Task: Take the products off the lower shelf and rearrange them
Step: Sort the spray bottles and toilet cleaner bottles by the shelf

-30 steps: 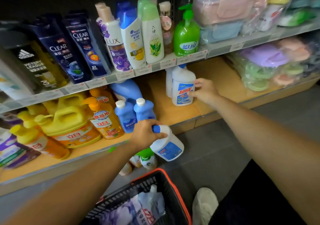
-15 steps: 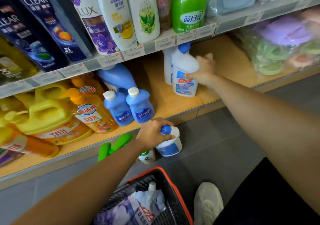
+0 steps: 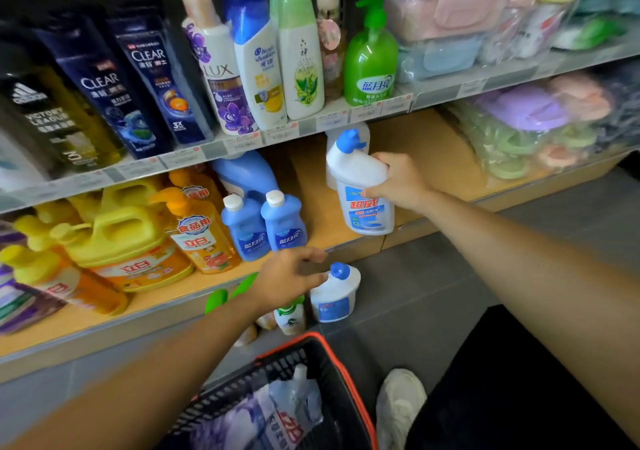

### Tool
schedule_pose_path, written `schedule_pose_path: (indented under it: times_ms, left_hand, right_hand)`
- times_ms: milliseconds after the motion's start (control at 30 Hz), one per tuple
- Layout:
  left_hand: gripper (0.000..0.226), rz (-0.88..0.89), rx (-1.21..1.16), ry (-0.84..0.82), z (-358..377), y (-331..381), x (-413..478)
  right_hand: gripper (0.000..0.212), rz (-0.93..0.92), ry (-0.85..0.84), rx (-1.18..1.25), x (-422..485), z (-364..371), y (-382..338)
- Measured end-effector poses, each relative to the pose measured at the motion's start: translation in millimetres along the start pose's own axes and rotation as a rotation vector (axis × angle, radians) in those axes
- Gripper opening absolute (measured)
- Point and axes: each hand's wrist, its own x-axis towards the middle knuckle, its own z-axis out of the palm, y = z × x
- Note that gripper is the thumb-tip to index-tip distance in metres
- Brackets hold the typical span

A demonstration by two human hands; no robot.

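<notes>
Now, from the head camera, our right hand [image 3: 398, 181] has its fingers [image 3: 372, 193] wrapped round the waist of a white cleaner bottle [image 3: 363, 207], thumb at the front just above the label. The bottle is at the front edge of the lower shelf [image 3: 433, 145]; whether its base is clear of the board we cannot tell. Its long axis runs nearly upright, the blue bent cap on top leaning a little left toward the small blue bottles [image 3: 265, 228], the label facing us. We judge it stiff, smooth plastic, weighty if full, so the narrow waist is the safest hold. Our left hand [image 3: 287, 276] hovers with fingers spread and holding nothing, just beside a second white bottle [image 3: 334, 297] standing upright on the floor below the shelf, near the basket [image 3: 349, 373].
</notes>
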Motion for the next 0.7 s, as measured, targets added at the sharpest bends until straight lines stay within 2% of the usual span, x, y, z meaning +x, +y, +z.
schedule_pose_path:
  times_ms: [67, 167, 233, 333, 467, 567, 700]
  left_hand:
    - [0.044, 0.014, -0.080, 0.065, -13, 6, -10]
    - [0.071, 0.035, -0.177, 0.186, -31, 16, -22]
    - [0.083, 0.042, -0.267, 0.190, -44, 25, -30]
    - [0.079, 0.115, -0.451, 0.079, -59, 42, -46]
    - [0.064, 0.097, -0.544, 0.074, -80, 53, -76]
    - [0.059, 0.073, -0.535, 0.086, -91, 46, -103]
    - [0.067, 0.021, -0.242, 0.195, -96, 27, -136]
  right_hand:
    - [0.053, -0.034, -0.039, 0.028, -16, -7, -20]
    - [0.054, -0.098, -0.107, 0.124, -39, -11, -51]
    - [0.048, -0.122, -0.159, 0.228, -55, -8, -68]
    - [0.041, -0.144, -0.250, 0.452, -83, 4, -90]
    - [0.048, -0.110, -0.349, 0.653, -115, 28, -108]
    - [0.052, -0.082, -0.402, 0.686, -129, 42, -114]
    - [0.061, -0.111, -0.361, 0.645, -140, 53, -114]
